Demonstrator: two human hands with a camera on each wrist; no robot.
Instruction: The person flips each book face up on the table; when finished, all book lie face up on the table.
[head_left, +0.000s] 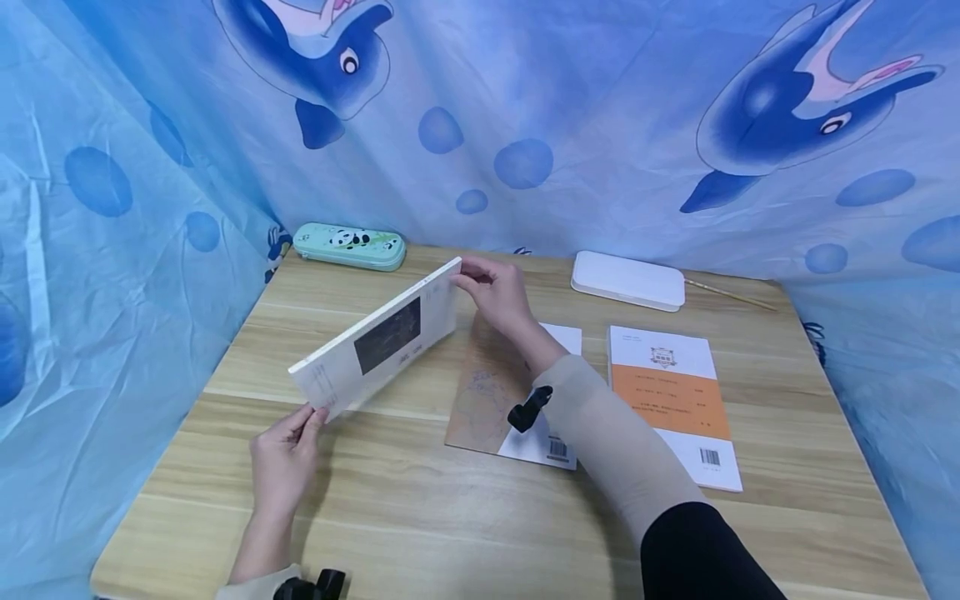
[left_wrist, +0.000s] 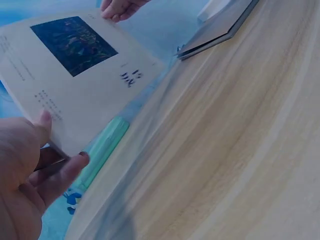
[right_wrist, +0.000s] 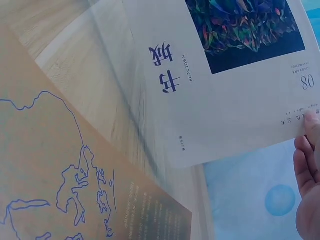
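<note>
A white magazine (head_left: pixel 387 335) with a dark picture on its cover is held tilted above the table, between both hands. My left hand (head_left: pixel 281 458) pinches its near left corner, thumb on the cover and fingers behind, as the left wrist view shows. At the far upper corner my right hand (head_left: pixel 498 296) grips the magazine, with the thumb on the cover in the right wrist view. Beneath the right forearm lies a brown and white book (head_left: pixel 480 408), partly hidden by the arm. Further right, a white book with an orange band (head_left: pixel 671 375) lies flat on the table.
On the wooden table (head_left: pixel 397 517), a green pencil case (head_left: pixel 349 247) with a panda print stands at the back left. A white case (head_left: pixel 628 281) lies at the back right, a thin stick (head_left: pixel 731 294) beside it. A blue dolphin-print curtain (head_left: pixel 600 100) hangs behind.
</note>
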